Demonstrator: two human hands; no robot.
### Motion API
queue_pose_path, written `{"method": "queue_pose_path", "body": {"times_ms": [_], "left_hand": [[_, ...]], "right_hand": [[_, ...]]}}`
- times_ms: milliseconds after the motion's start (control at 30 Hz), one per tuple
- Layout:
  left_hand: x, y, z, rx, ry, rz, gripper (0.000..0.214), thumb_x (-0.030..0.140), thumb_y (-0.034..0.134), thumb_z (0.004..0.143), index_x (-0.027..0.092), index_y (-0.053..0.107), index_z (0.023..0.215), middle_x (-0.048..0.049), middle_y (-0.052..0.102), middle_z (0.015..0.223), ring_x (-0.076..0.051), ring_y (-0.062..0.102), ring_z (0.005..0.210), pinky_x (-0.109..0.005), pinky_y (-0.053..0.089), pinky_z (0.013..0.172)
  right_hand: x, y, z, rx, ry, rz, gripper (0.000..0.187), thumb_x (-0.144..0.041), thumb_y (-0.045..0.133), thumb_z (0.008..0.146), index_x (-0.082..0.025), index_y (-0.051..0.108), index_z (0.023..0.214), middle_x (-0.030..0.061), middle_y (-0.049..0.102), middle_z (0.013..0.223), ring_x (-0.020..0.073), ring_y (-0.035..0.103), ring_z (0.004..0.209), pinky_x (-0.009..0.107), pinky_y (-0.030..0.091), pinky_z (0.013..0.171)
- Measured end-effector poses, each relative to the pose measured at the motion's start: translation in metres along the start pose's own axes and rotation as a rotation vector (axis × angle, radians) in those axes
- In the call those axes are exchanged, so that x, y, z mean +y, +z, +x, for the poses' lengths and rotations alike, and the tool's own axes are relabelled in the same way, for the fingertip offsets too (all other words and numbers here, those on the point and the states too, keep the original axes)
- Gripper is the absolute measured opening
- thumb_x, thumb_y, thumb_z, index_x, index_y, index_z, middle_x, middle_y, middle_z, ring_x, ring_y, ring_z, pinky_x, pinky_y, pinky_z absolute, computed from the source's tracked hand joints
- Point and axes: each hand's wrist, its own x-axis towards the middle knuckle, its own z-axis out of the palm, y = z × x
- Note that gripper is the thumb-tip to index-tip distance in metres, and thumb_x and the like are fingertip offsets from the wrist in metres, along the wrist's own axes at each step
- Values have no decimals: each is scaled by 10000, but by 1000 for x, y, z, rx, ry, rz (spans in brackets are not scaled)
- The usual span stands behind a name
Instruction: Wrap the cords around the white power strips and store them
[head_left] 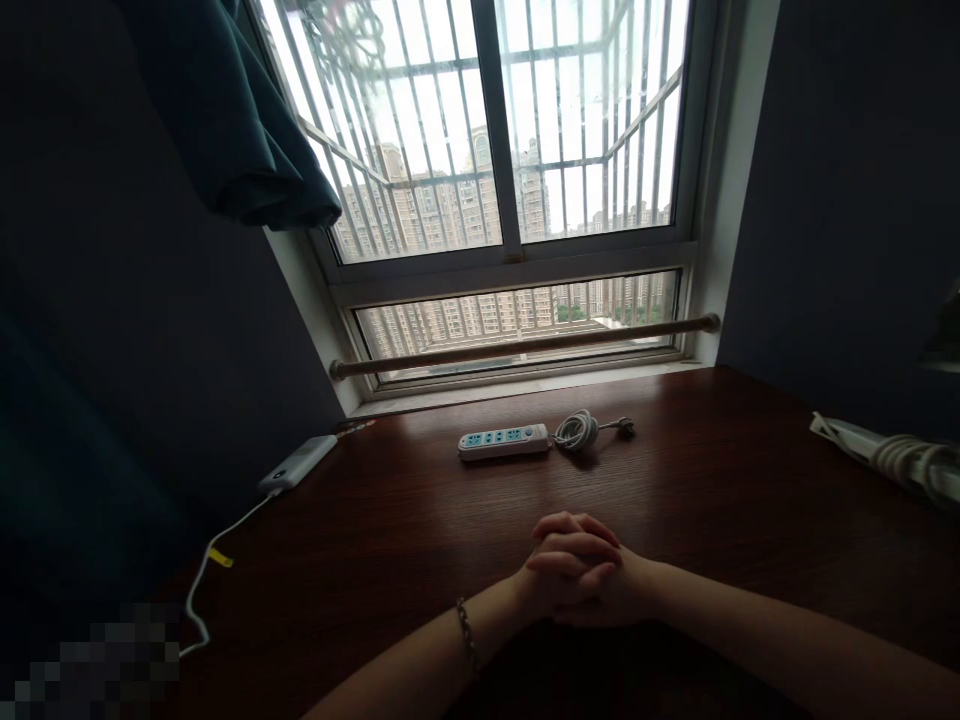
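Observation:
On the dark brown wooden table, my left hand [534,588] and my right hand [631,582] are clasped, fingers interlaced and closed over each other. No object shows between them, though the palms are hidden. A chain bracelet [466,632] circles my left wrist. Just beyond both hands lies a white power strip [504,442] with blue-green socket faces. Its coiled white cord [577,431] rests at its right end, with the plug [625,428] pointing right. Neither hand touches the strip or the cord.
A white device [300,464] with a cable [196,585] and yellow tag [220,558] lies at the table's left edge. At right is a white object wrapped in cord [892,455]. A barred window [517,255] with a rail [525,347] stands behind; a blue curtain [255,150] hangs left.

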Motion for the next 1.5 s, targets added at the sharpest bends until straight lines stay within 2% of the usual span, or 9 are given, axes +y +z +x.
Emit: {"method": "queue_pose_path", "body": {"times_ms": [100,267,433,633,800,967,1100,1267,1500], "left_hand": [[1,-1,0,18,9,-11,199,215,504,815,128,581,977,-39,538,1086,-141,479,1054,-219,411,913],[4,-5,1,-92,-36,129,214,197,503,815,128,576,1004,-49,522,1123,-154,468,1073,-229,418,906],[4,-4,1,-44,-10,82,208,214,494,822,125,581,989,-52,533,1098,-149,478,1062,-229,417,907],[1,-2,1,-89,-16,146,220,202,494,815,124,568,1007,-59,526,1115,-160,469,1083,-245,424,898],[2,-2,1,-60,10,125,217,209,477,825,119,570,999,-54,541,1089,-145,468,1083,-232,409,916],[6,-5,2,-115,-18,173,238,213,467,833,129,573,1030,-62,551,1084,-179,476,1076,-276,435,885],[6,-6,2,-92,-17,105,226,221,471,831,127,569,1011,-58,535,1102,-161,472,1082,-250,427,899],[2,-2,0,29,26,-53,205,246,486,818,124,579,954,-46,541,1074,-141,488,1055,-221,417,907],[3,-3,0,6,-5,-26,194,230,500,812,136,572,967,-46,533,1096,-147,488,1057,-241,426,900]], "right_hand": [[-1,-2,1,-9,8,4,566,-509,512,759,-240,429,1250,75,371,1279,202,294,1201,340,347,952],[0,-2,1,-10,6,13,572,-516,512,756,-246,426,1252,72,368,1280,206,291,1202,346,342,956],[0,-1,0,-15,18,19,574,-510,523,751,-256,423,1256,66,357,1286,206,286,1204,346,340,957],[2,2,-2,-14,33,32,579,-511,531,745,-274,414,1261,57,327,1296,211,275,1211,364,338,958],[2,2,-1,-14,16,20,581,-506,524,752,-267,404,1267,59,336,1292,204,272,1208,350,346,953],[3,4,-2,-16,8,4,592,-505,526,748,-260,399,1272,65,337,1293,214,267,1213,363,340,955],[4,5,-2,-8,14,7,593,-507,531,742,-261,407,1267,65,336,1292,215,277,1207,362,343,952],[2,2,-1,-17,17,10,583,-508,521,750,-251,413,1262,66,343,1292,207,267,1218,349,344,957],[2,1,-1,-8,17,14,578,-520,512,753,-259,418,1260,70,348,1290,212,279,1213,360,352,952]]}}
